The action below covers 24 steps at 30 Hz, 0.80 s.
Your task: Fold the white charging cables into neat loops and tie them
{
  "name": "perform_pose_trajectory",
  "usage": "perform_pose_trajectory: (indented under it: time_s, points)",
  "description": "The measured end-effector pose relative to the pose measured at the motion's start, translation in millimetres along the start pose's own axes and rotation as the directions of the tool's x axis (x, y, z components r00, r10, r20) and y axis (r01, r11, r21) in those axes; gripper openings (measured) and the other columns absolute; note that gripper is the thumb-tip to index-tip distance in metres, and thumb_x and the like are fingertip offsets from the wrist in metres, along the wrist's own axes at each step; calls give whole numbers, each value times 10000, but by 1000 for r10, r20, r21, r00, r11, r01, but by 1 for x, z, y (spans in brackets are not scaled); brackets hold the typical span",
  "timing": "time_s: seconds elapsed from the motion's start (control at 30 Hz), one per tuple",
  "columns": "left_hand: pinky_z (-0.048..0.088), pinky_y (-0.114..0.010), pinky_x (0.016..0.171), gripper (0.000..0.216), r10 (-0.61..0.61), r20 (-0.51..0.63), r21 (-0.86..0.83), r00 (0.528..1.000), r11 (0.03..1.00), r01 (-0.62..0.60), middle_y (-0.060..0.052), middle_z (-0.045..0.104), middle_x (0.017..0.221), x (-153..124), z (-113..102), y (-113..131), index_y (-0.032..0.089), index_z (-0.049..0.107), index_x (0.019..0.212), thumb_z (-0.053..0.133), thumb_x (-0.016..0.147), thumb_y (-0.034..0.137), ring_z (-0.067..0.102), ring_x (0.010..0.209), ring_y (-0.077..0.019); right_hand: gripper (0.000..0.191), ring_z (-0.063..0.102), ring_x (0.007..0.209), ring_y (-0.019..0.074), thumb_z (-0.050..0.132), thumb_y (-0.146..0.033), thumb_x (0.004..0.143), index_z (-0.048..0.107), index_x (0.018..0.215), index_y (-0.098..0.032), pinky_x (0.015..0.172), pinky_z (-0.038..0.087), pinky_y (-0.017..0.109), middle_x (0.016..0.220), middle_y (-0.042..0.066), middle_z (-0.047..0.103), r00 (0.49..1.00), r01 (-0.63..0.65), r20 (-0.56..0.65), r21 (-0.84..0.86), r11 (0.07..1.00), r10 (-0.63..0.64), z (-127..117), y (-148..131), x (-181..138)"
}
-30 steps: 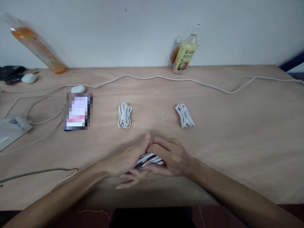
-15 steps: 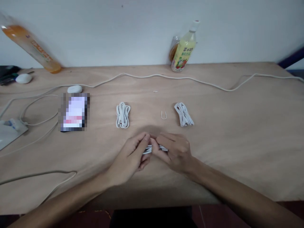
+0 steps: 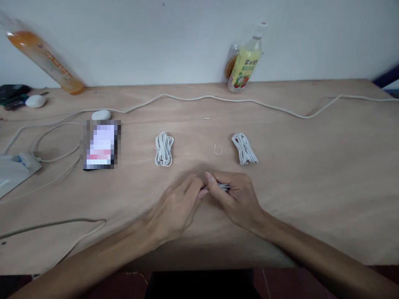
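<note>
Near the table's front edge, my left hand (image 3: pixel 181 203) and my right hand (image 3: pixel 235 197) meet around a bundle of white cable (image 3: pixel 223 187). Only a short stretch of the bundle shows, between my right thumb and fingers; the rest is covered. My left fingers are closed at its left end, knuckles upward. Beyond my hands lie two coiled white cables, one to the left (image 3: pixel 163 149) and one to the right (image 3: pixel 244 148). A small U-shaped white tie (image 3: pixel 217 150) rests between them, with a tiny white piece (image 3: pixel 206 118) farther back.
A phone (image 3: pixel 102 145) and a white case (image 3: pixel 101 115) lie at left. A long white cable (image 3: pixel 205 97) crosses the back. An orange drink bottle (image 3: pixel 46 62) and a yellow-green bottle (image 3: pixel 245 64) stand by the wall. A power strip (image 3: pixel 18 170) sits at far left.
My left hand has rolled over so its back faces up, covering the bundle's left part. My right thumb now lies along the bundle. The view has shifted slightly.
</note>
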<state>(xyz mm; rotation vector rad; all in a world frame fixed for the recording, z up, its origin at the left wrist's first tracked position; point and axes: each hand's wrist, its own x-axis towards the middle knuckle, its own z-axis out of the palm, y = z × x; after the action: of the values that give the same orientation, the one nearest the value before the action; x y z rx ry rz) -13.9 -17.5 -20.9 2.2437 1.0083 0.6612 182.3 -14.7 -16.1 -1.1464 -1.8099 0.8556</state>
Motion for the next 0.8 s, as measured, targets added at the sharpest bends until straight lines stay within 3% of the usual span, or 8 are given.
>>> perform_pose_trajectory:
  time_s: [0.1,0.2,0.3,0.43,0.57,0.63,0.7,0.8]
  points:
    - [526,-382,782,341,-31,22,-139,999,990,34,-70,690,942,3,-2,0,212,584,998,309,1176,308,640,826,-226,444,528,587,121,518,-287,1130,625,706,-203,573,390,277,637,-30,584,999,32,3,13,999,-32,2,4,1]
    - [521,-399,839,329,-91,40,-226,995,969,98,-75,692,975,4,-4,2,220,560,970,314,1172,301,639,870,-232,450,484,552,120,514,-294,1141,606,708,-216,550,375,282,637,-32,578,993,116,-9,-19,993,-117,4,8,2]
    - [510,-400,868,323,-153,45,-299,987,941,160,-63,687,976,4,-4,5,218,571,1001,321,1178,322,632,875,-228,450,427,533,122,548,-230,1111,550,661,-224,540,360,293,612,-34,513,971,217,-60,-165,962,-229,4,11,4]
    - [495,-374,875,349,-242,56,-421,969,874,243,-35,673,937,4,-4,11,224,578,959,352,1177,378,612,866,-210,348,476,563,136,559,-192,1079,654,745,-219,533,369,299,639,-12,564,908,356,-83,-360,863,-410,3,13,3]
    - [429,-301,642,468,-393,254,-606,884,647,462,17,524,770,5,-4,14,231,523,850,393,1141,573,468,679,-161,390,467,539,134,570,-183,1070,606,686,-233,515,352,304,611,-14,555,866,421,-53,-458,783,-497,2,14,3]
    - [345,-279,547,501,-410,356,-637,839,550,539,58,401,698,5,-5,14,238,504,860,382,1123,647,356,587,-138,435,408,511,126,572,-152,1059,523,635,-238,503,318,310,582,-30,502,874,421,-50,-418,805,-483,2,13,4]
    - [339,-281,547,467,-379,298,-590,876,648,482,67,372,681,5,-5,12,240,495,858,373,1139,593,336,574,-137,446,365,503,118,559,-120,1053,466,633,-240,507,300,311,573,-44,460,898,386,-81,-329,862,-433,3,11,4]
    - [464,-321,702,339,-203,47,-333,978,920,207,7,548,792,4,-4,9,224,563,920,382,1158,385,514,705,-173,443,356,511,111,549,-120,1057,428,648,-238,525,294,306,579,-56,427,941,288,-127,-186,939,-314,4,6,3]
